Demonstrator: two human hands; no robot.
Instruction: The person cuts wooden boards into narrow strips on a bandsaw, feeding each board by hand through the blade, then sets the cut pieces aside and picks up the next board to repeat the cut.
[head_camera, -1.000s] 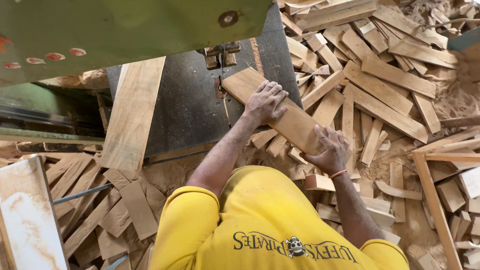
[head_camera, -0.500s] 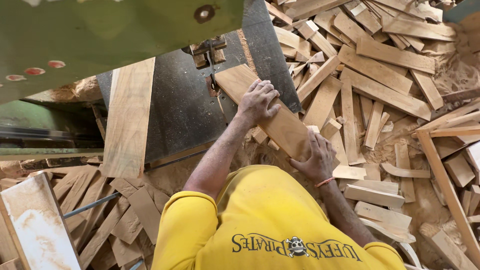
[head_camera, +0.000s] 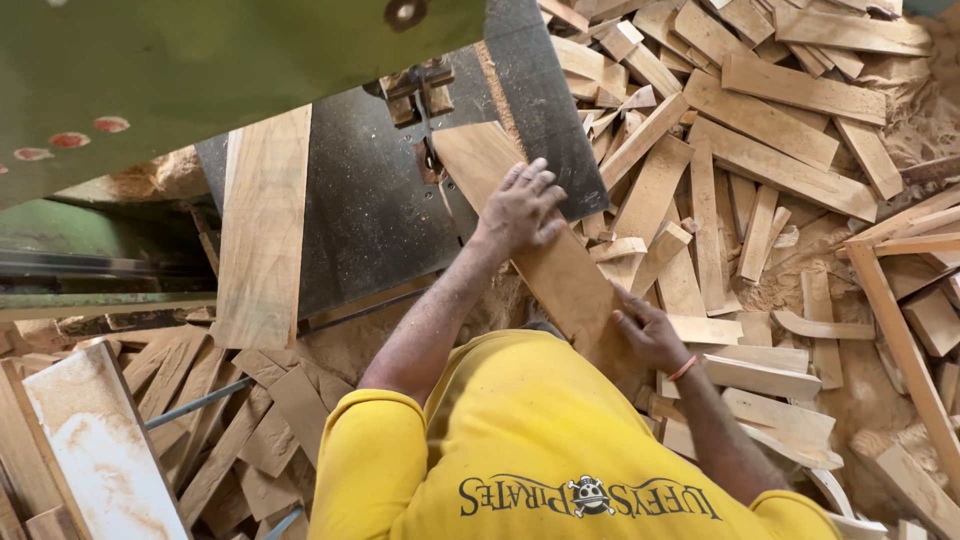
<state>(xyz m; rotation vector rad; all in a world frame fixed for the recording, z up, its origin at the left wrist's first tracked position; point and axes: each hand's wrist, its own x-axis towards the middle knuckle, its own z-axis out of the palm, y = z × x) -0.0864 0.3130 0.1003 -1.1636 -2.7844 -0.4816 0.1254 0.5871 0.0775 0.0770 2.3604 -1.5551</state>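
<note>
A long wooden board (head_camera: 565, 275) lies slanted on the dark saw table (head_camera: 370, 220), with its far end beside the thin band-saw blade (head_camera: 428, 150) and its guide (head_camera: 410, 85). My left hand (head_camera: 520, 205) rests flat on the board's top, fingers spread, a little behind the blade. At the board's near end, by my yellow shirt, my right hand (head_camera: 650, 330) grips the right edge; a red band circles its wrist.
A second, wider plank (head_camera: 262, 230) lies on the table's left side. The green machine cover (head_camera: 200, 70) hangs over the top left. Several offcuts (head_camera: 760, 150) and sawdust (head_camera: 930, 110) cover the floor to the right. More scraps and a pale board (head_camera: 100, 450) lie lower left.
Both hands stay on the board. The view has drifted slightly, and the board and hands sit a little further toward the blade.
</note>
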